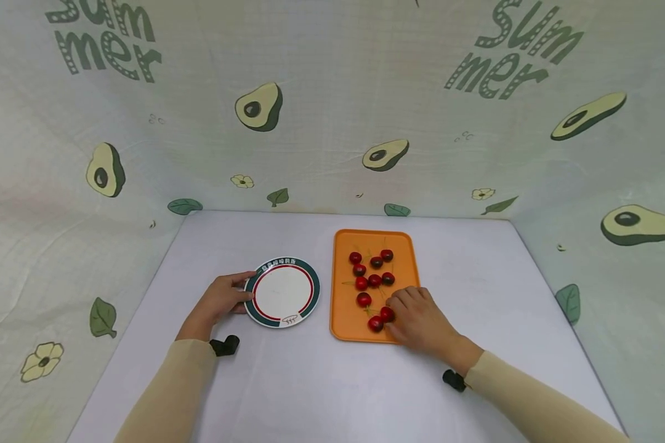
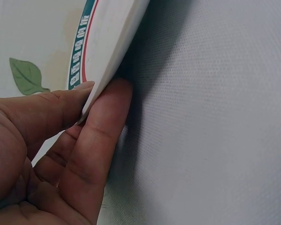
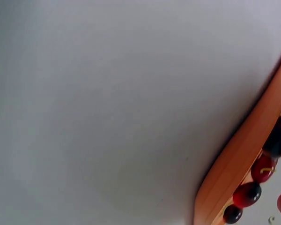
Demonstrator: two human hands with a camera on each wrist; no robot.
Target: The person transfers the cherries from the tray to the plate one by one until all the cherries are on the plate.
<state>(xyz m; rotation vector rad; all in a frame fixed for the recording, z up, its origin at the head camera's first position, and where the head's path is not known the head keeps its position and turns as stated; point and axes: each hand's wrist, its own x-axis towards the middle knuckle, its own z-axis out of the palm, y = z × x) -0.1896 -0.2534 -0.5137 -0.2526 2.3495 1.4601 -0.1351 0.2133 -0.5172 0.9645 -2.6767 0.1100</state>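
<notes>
A round white plate (image 1: 284,292) with a green rim band and red ring lies at the left, slightly raised at its near side in the left wrist view. My left hand (image 1: 221,299) pinches its left edge, thumb on top and fingers (image 2: 100,122) beneath. On the orange tray (image 1: 340,320) lie several dark red cherries (image 1: 374,280) with thin stems. My right hand (image 1: 421,320) reaches over the tray's near right edge, fingertips right at one cherry (image 1: 386,314); I cannot tell whether they grip it. Another cherry (image 1: 375,324) lies just left of that one.
Both plate and tray stand on a white table (image 1: 465,264), a narrow gap between them. A cloth (image 1: 321,111) printed with avocados and leaves hangs behind and at the sides. Black bands (image 1: 225,346) sit on both wrists.
</notes>
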